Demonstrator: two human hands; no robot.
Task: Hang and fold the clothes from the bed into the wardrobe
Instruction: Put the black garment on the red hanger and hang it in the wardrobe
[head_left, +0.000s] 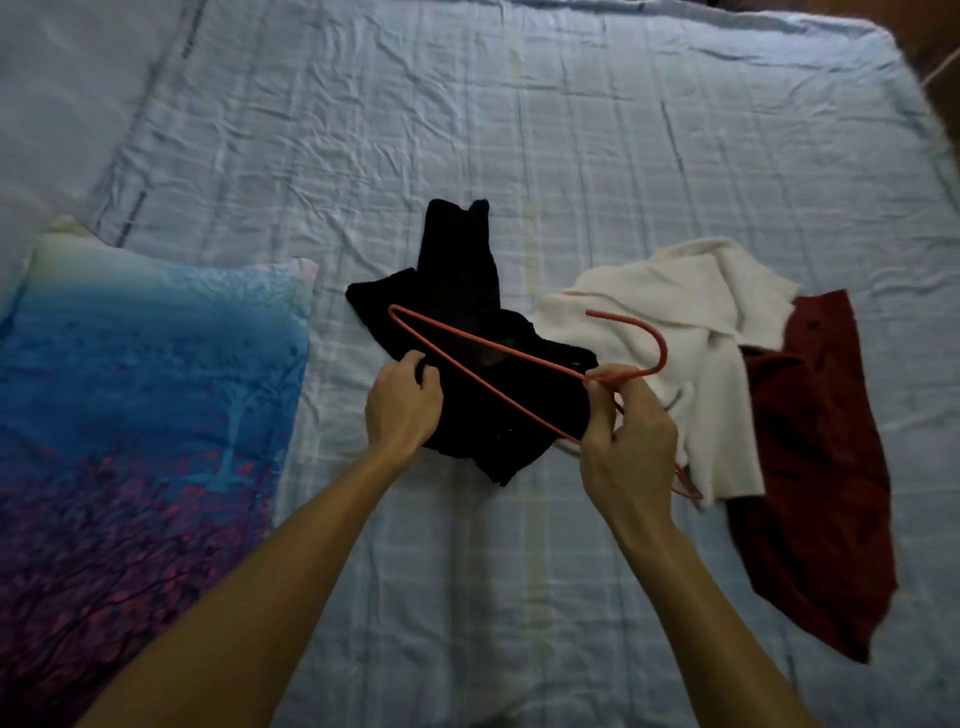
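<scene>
As right hand holds hanger, garment seemingly beneath.

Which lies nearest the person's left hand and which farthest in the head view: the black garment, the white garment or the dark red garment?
1. Black garment: in the middle, gripped by the left hand itself.
2. White garment: off to the right.
3. Dark red garment: farthest right, beyond the white one.

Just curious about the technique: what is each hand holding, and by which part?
The left hand grips the black garment by a fold at its left edge. The right hand pinches the red hanger at the base of its hook.
</scene>
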